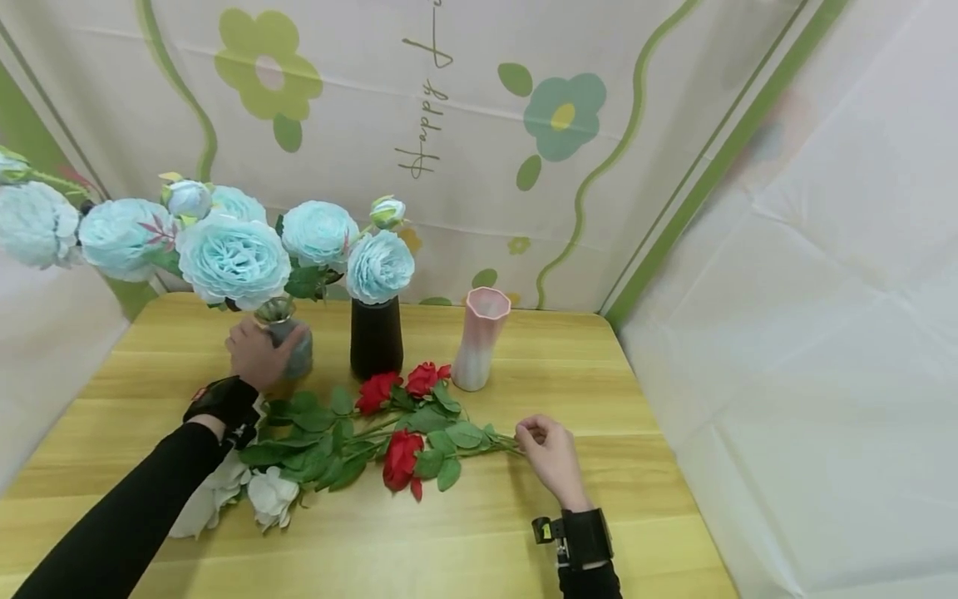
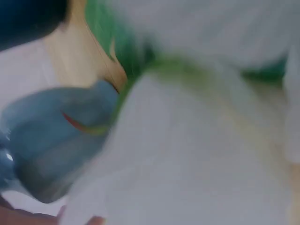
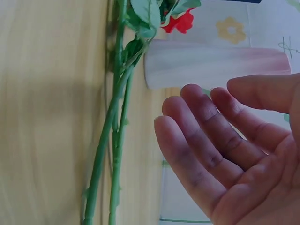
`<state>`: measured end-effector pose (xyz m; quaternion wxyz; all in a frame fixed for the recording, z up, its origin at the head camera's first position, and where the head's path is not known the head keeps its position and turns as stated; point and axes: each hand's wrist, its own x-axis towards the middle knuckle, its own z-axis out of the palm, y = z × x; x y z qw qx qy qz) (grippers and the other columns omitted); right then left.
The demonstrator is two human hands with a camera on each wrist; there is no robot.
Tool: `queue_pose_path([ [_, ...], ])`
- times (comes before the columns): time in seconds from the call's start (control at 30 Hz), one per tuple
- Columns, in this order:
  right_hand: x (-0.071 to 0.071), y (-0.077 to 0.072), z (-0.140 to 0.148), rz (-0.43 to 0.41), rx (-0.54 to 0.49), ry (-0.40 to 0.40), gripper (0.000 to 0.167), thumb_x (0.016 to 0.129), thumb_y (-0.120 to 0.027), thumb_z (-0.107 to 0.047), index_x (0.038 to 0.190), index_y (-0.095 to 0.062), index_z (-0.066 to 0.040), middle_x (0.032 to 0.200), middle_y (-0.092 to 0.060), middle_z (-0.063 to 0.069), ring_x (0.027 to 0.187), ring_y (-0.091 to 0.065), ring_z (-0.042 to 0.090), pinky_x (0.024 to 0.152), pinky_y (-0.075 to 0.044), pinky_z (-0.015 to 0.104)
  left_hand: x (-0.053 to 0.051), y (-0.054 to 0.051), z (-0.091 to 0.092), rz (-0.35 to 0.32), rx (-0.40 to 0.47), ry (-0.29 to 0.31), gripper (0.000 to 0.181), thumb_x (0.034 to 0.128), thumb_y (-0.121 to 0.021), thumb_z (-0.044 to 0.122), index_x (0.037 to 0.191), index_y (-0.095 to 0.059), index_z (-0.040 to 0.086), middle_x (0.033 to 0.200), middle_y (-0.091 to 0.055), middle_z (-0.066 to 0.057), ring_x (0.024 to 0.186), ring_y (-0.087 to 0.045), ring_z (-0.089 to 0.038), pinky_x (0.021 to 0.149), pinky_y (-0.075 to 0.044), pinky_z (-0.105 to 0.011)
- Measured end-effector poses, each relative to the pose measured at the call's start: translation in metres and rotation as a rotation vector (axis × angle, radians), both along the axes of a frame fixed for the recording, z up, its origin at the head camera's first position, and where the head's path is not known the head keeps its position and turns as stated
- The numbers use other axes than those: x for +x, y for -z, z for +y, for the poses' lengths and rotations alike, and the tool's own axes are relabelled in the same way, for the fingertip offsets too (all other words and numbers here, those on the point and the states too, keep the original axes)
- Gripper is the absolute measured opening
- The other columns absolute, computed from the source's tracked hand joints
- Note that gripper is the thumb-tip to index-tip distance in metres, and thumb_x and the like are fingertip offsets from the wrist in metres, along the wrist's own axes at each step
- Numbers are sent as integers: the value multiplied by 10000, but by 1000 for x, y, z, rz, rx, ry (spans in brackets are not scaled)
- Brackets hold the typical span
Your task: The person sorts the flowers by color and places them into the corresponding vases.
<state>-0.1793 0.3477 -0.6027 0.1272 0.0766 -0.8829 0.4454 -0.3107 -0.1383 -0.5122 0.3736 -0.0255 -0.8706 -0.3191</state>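
My left hand (image 1: pixel 258 353) holds a grey-blue glass vase (image 1: pixel 299 353) at the left, thumb across its near side. Large pale blue flowers (image 1: pixel 234 259) spread above it; whether some stand in the black vase (image 1: pixel 377 339) cannot be told. White petals (image 2: pixel 187 164) hide much of the left wrist view, with the glass vase (image 2: pixel 51 145) beside them. My right hand (image 1: pixel 550 457), fingers loosely bent, is by the stem ends of red roses (image 1: pixel 402 459) lying on the table. In the right wrist view the green stems (image 3: pixel 110 140) lie apart from its fingers.
A pink-and-white vase (image 1: pixel 479 345) stands upright behind the roses. White flowers (image 1: pixel 273 497) lie near the left forearm. The wooden table (image 1: pixel 419 549) is backed by a printed cloth (image 1: pixel 464 116), with a white sheet (image 1: pixel 808 333) at the right.
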Motion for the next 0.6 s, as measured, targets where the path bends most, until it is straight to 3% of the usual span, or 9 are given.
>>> queue_pose_path([
  [0.03,1,0,1,0,11,-3,236,1025,-525,-398,1067,-665,-213,902,-651,-90,768,-617,67,618,-513,280,6,-7,0,-72,37,44,706,979,-530,522,941,-354,-160,825,-293,-277,748,-297,-470,705,-245,-581],
  [0.07,2,0,1,8,-4,-16,218,1032,-527,-361,1080,-668,-201,922,-659,-58,797,-626,97,660,-522,295,16,-16,0,-193,69,89,680,984,-568,422,1053,-347,-216,919,-322,-346,852,-330,-518,785,-264,-612],
  [0.1,6,-12,-4,13,-9,-25,217,1034,-538,-321,1080,-675,-159,925,-663,-31,800,-628,125,663,-520,312,21,-20,1,-278,94,106,696,981,-592,324,1189,-282,-262,1047,-309,-420,970,-323,-559,858,-253,-631],
  [0.17,15,-41,-18,18,-2,-42,216,1032,-552,-241,1059,-679,-69,915,-663,5,805,-625,153,672,-513,326,26,-23,2,-347,114,94,800,980,-581,240,1363,-111,-283,1273,-208,-503,1175,-257,-616,961,-240,-658],
  [0.27,27,-81,-40,-43,-15,-31,134,990,-608,-134,1005,-692,-31,905,-667,38,827,-630,195,713,-518,353,38,-28,6,-439,136,103,904,1010,-512,270,1422,122,-226,1448,42,-489,1351,-12,-617,1054,-143,-672],
  [0.3,31,-96,-49,-76,-2,-8,107,977,-626,-122,981,-695,-40,891,-665,20,819,-629,182,705,-521,347,43,-30,9,-446,138,114,896,1018,-492,274,1426,141,-212,1456,74,-479,1360,22,-606,1066,-125,-664],
  [0.37,32,-102,-54,-112,18,6,67,972,-634,-98,975,-698,-77,898,-664,-4,837,-626,158,724,-516,325,53,-33,14,-442,157,150,874,1024,-469,251,1429,164,-195,1459,115,-468,1364,57,-598,1069,-111,-661],
  [0.5,32,-103,-57,-134,17,17,63,967,-639,-73,961,-696,-100,900,-666,-9,844,-623,149,730,-516,328,70,-39,30,-360,197,199,865,989,-535,150,1434,111,-214,1436,64,-487,1331,-26,-623,1004,-172,-692],
  [0.6,31,-101,-57,-123,10,10,66,963,-639,-68,951,-695,-102,901,-669,3,842,-624,157,722,-521,338,79,-48,40,-387,241,248,898,988,-554,170,1451,130,-181,1451,96,-465,1337,-14,-618,986,-188,-705],
])
